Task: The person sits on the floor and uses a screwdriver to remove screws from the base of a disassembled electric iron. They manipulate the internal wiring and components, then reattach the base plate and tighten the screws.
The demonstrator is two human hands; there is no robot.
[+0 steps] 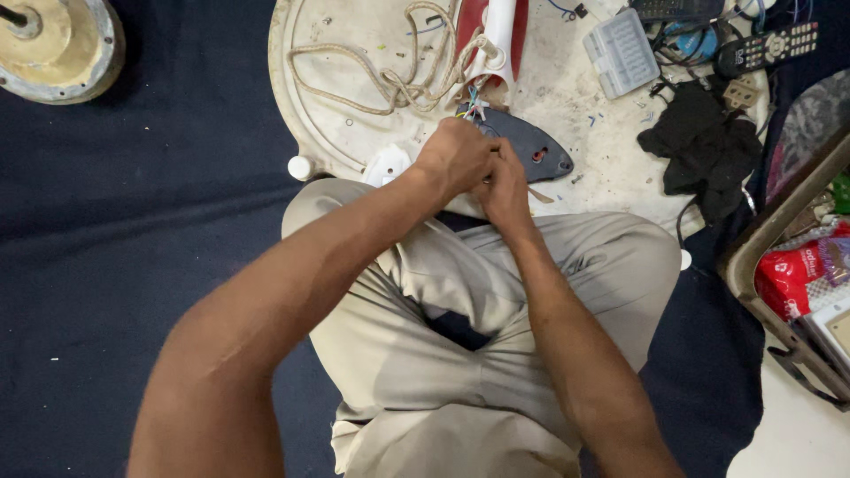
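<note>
My left hand (456,157) and my right hand (505,188) are closed together over the rear of a dark grey iron soleplate (531,150) that lies on a round white tray (372,97). Thin coloured wires (475,103) run from the plate up to the white and red iron body (496,40). A braided beige cord (390,75) coils away from that body to the left. What my fingers pinch is hidden under the hands. I sit cross-legged in beige trousers.
A clear plastic box (622,51), a black remote (766,46), a black cloth (704,146) and tangled cables lie at the tray's right. A round metal disc (57,44) sits at top left. A crate with red packets (797,265) stands right.
</note>
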